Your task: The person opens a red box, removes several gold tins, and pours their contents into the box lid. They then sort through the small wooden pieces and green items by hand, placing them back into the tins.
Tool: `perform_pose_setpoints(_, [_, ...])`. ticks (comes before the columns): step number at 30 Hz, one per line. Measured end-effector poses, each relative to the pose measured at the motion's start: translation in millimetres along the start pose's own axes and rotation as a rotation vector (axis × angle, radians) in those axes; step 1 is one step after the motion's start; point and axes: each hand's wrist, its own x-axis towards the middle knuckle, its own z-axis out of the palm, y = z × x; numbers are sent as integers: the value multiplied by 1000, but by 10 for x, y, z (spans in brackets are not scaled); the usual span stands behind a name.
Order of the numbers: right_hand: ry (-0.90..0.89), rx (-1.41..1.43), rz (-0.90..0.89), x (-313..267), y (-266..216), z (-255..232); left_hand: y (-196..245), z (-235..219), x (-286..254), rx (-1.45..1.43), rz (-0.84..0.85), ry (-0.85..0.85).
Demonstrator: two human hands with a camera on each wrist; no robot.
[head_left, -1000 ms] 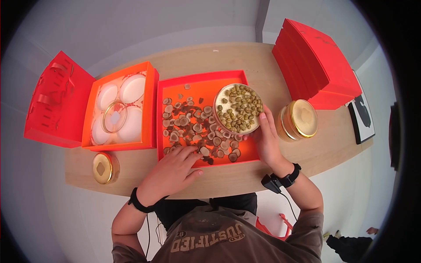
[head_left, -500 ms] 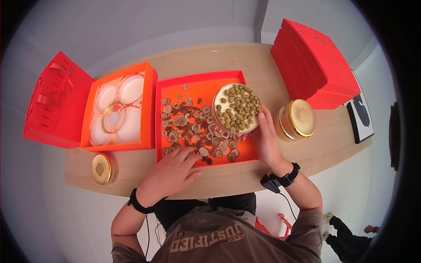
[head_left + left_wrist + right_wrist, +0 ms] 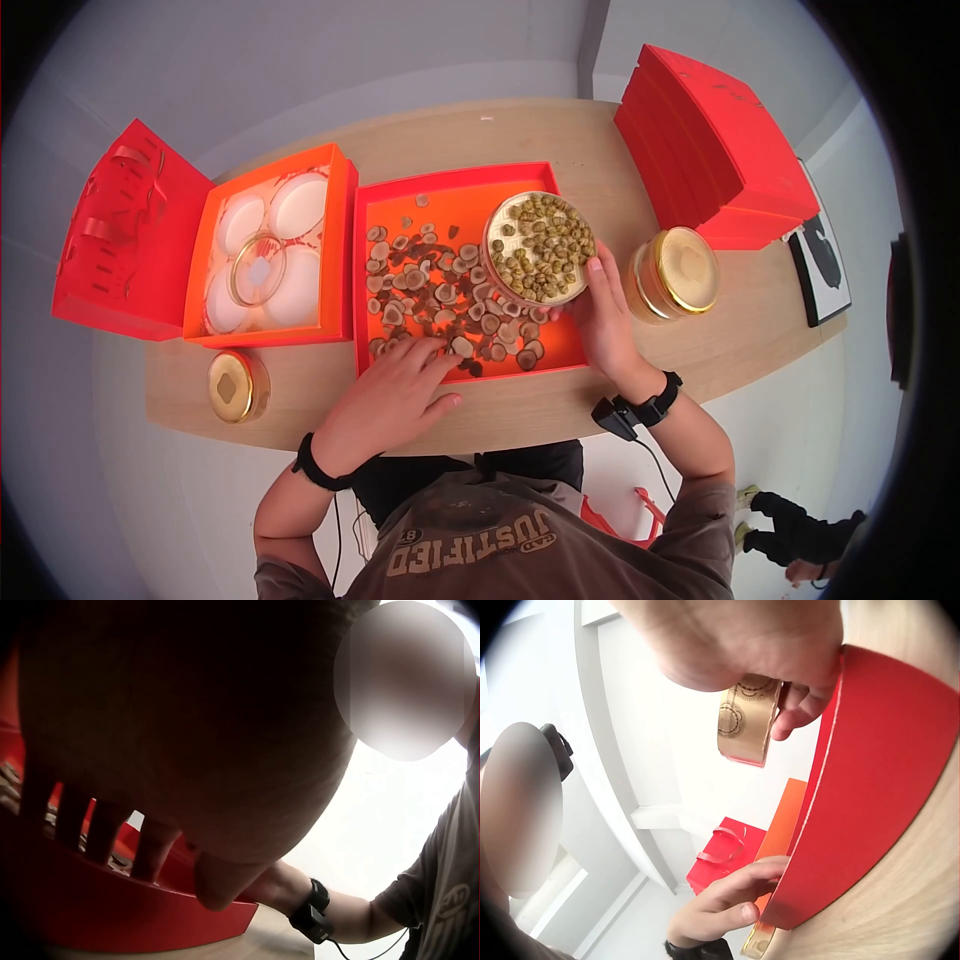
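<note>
My right hand [image 3: 607,318] grips a shallow round gold-sided container [image 3: 746,720] from its right side, with the thumb at the rim. The container is tipped towards the head camera and holds many curled, greenish-brown dried pieces [image 3: 545,235]. It stands over the right part of a red tray with an orange floor [image 3: 405,187]. Thin round dried slices [image 3: 415,280], pale with dark edges, lie scattered across that tray. My left hand [image 3: 390,395] reaches over the tray's near rim, fingers extended and slightly spread, fingertips among the nearest slices. It holds nothing visible.
On the left, an open orange gift box [image 3: 340,240] has white round wells and a clear round dish [image 3: 260,268]. Gold-lidded jars stand at front left [image 3: 233,386] and right [image 3: 685,270]. A red box [image 3: 715,150] stands at back right. Another person [image 3: 800,530] shows at lower right.
Both hands and the container hold nearly the same pose. The whole scene has shifted slightly left in the head view. The person at lower right has moved.
</note>
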Motion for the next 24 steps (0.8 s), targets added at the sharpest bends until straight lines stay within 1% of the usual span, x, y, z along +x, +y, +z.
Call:
perform_pose_setpoints(6, [13, -6, -9, 26, 22, -39, 148, -54, 128, 62, 36, 31])
perform_pose_setpoints(8, [23, 22, 3, 28, 34, -47, 166, 25, 228, 82, 120, 42])
perform_pose_setpoints(9, [18, 16, -12, 26, 39, -52, 184, 58, 296, 87, 127, 56])
perform_pose_setpoints(11, [25, -2, -10, 30, 73, -53, 197, 142, 445, 43, 168, 11])
perform_pose_setpoints(12, [22, -7, -23, 36, 88, -56, 224, 187, 499, 48, 175, 22])
perform_pose_setpoints(15, [42, 3, -33, 62, 98, -58, 290, 278, 626, 107, 159, 77])
perform_pose_setpoints(17, [50, -5, -6, 65, 97, -48, 296, 307, 669, 59, 112, -9])
perform_pose_setpoints(21, [64, -13, -24, 62, 123, -50, 203, 348, 580, 120, 82, -44])
perform_pose_setpoints(23, [50, -11, -3, 54, 85, -31, 185, 268, 523, 118, 24, -119])
perform_pose_setpoints(24, [50, -7, -11, 51, 80, -36, 193, 217, 493, 126, 27, -118])
